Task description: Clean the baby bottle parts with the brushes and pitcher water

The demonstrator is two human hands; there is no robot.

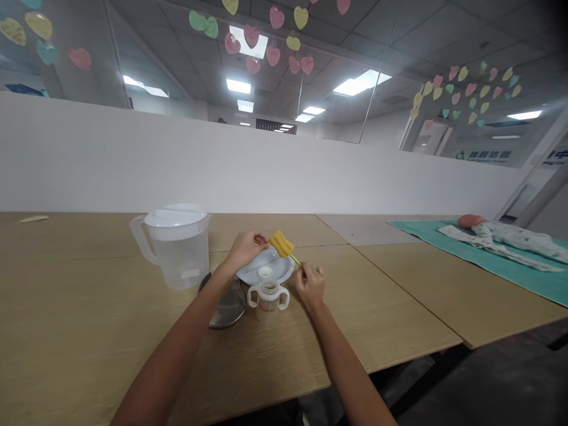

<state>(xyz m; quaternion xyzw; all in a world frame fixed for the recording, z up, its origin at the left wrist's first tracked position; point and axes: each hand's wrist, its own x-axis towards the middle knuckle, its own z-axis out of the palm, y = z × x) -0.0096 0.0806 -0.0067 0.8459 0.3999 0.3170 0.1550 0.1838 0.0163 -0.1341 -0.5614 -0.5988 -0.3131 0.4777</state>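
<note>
A sponge bottle brush with a yellow head (282, 244) and a thin green handle is raised over a white plate (248, 276). My right hand (311, 284) grips the handle. Closed at the other end, my left hand (247, 248) has its fingertips at the edge of the sponge. Below stands a small clear baby bottle (268, 300) with two white handles and an open neck. Behind the neck, a small white round part (265, 272) rests on the plate. A round metal tray (229, 307) lies left of the bottle, partly covered by my left forearm.
A clear lidded pitcher (183, 254) stands to the left. On the right, a doll (510, 234) and a small white garment (492, 245) lie on a green cloth (528, 278). A pale flat piece (34, 219) is at the far left. A white wall (266, 171) backs the tables.
</note>
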